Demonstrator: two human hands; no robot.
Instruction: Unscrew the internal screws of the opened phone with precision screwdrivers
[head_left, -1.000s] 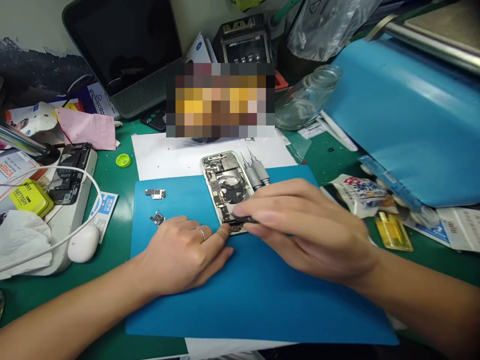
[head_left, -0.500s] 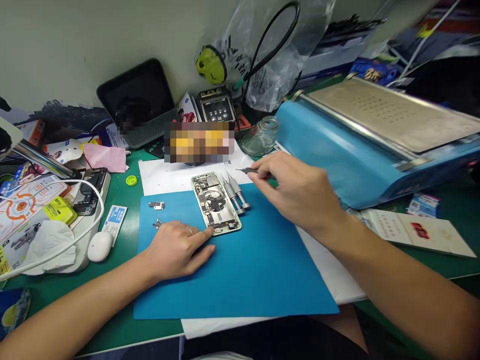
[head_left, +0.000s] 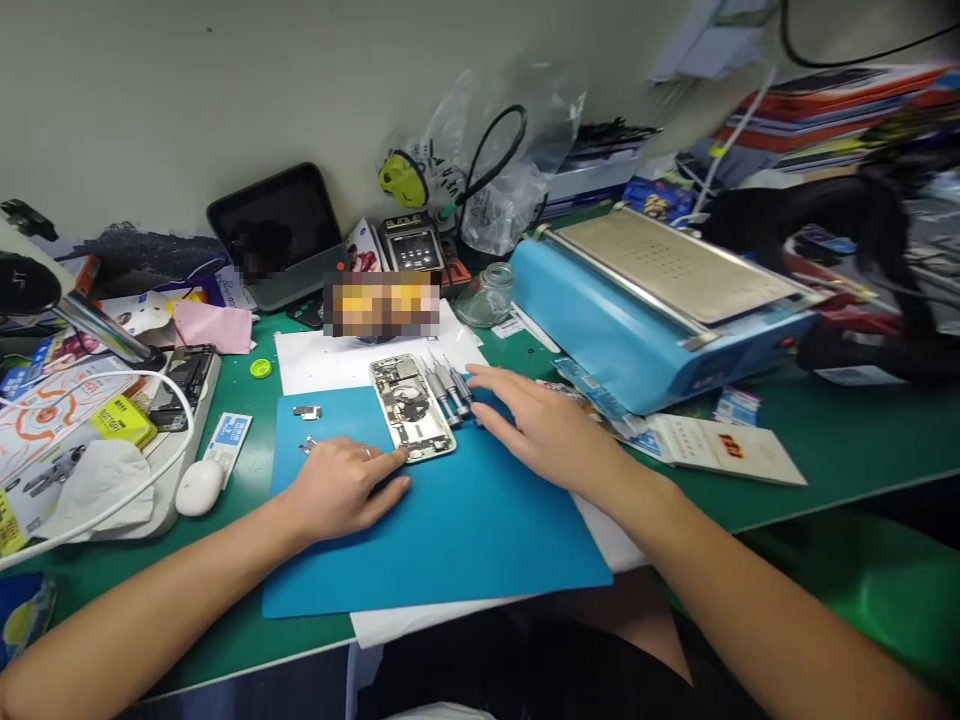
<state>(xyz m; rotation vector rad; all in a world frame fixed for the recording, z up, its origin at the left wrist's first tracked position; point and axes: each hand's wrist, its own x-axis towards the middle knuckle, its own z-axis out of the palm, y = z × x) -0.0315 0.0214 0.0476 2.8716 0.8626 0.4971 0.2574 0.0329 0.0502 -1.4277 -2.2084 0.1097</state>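
An opened phone (head_left: 412, 405) with its inner parts bare lies on the blue mat (head_left: 450, 540). My left hand (head_left: 341, 490) rests on the mat, index finger stretched to the phone's lower edge and thumb apart, holding nothing. Beside the phone's right edge lie three slim grey screwdrivers (head_left: 448, 392), tips pointing away from me. Just right of them is my right hand (head_left: 536, 420), its fingers spread and its fingertips close to the nearest screwdriver; whether they touch it is unclear. Small metal phone parts (head_left: 307, 412) lie left of the phone, one partly hidden behind my left hand.
A blue machine with a metal top plate (head_left: 667, 270) stands at the right, near a white box (head_left: 735, 450). Behind the mat are white paper (head_left: 300, 360) and a glass jar (head_left: 491, 295). At left sit a white earbud case (head_left: 199, 487), a green cap (head_left: 260, 369) and a cable.
My right hand has come down and left, its pinch has opened, and the screwdriver it held now lies beside the other two. The view has swung right; my left hand stays at the phone.
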